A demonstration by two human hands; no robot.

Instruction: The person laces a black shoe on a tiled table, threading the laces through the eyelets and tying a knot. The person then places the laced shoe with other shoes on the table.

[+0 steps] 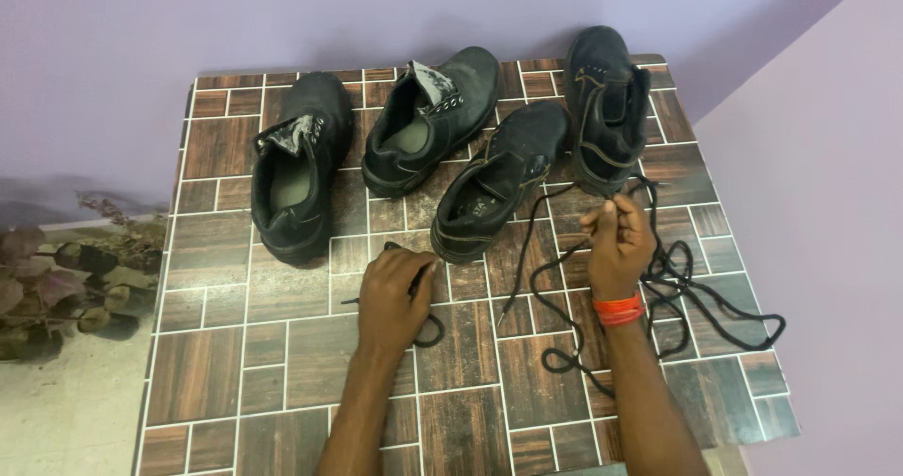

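Head view looks down on a small table (235,382) with a brown tile-patterned top, set against a lilac wall. Four black work shoes stand in a row along the table's far edge: the leftmost shoe (293,170) near the far left corner, a second shoe (433,119) beside it, a third shoe (499,180) tilted towards the middle of the table, and a fourth shoe (605,104) at the far right corner. The right hand (618,243), with a red band at the wrist, is raised just in front of the fourth shoe, its fingers pressed together and pinching a black lace (564,250) that runs down onto the tabletop. More black laces (701,297) lie tangled in loose loops near the right edge. The left hand (395,297) rests palm down near the middle of the table, its fingers curled over another black lace (430,330) whose loop shows beside the wrist; whether it grips that lace I cannot tell.
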